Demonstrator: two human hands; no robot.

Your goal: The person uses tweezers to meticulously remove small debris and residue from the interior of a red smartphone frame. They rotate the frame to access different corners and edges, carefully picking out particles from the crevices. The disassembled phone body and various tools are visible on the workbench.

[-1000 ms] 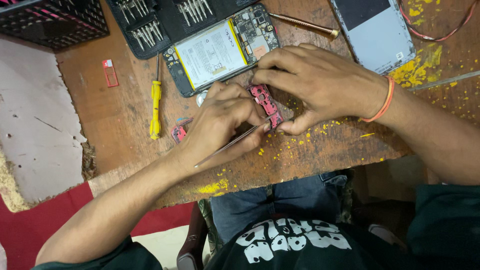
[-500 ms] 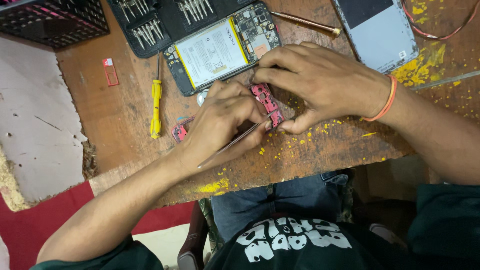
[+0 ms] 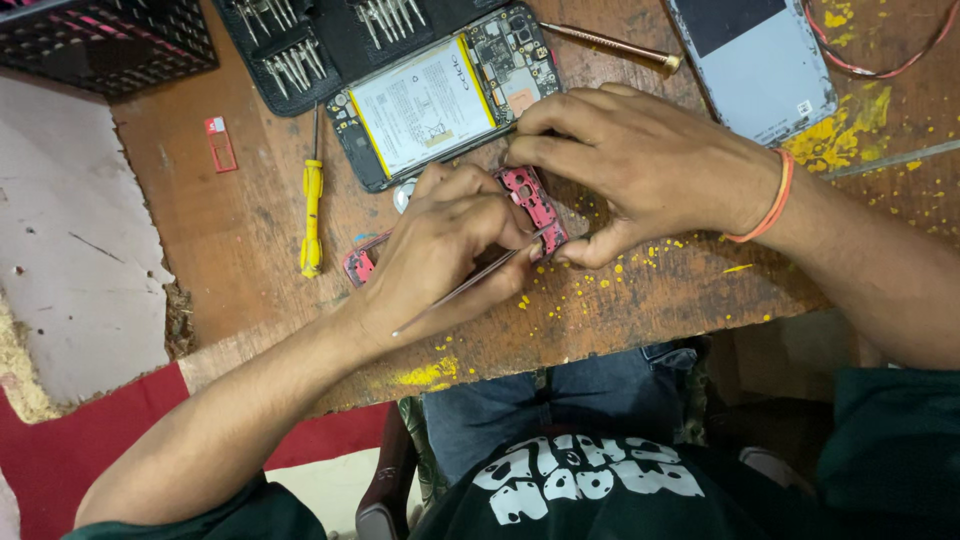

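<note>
Under your hands, rough paint-flecked wooden tabletop [image 3: 230,220], matt red plastic frame [image 3: 532,196], thin shiny metal tweezers [image 3: 455,292], glossy yellow plastic screwdriver [image 3: 312,215].

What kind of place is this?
Probably a phone repair bench. An opened phone with its battery showing lies on a worn wooden table, beside a screwdriver bit set and a yellow screwdriver.

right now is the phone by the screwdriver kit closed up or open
Open. The phone lies with its back cover off, battery and circuit board exposed, beside the bit kit.
</note>
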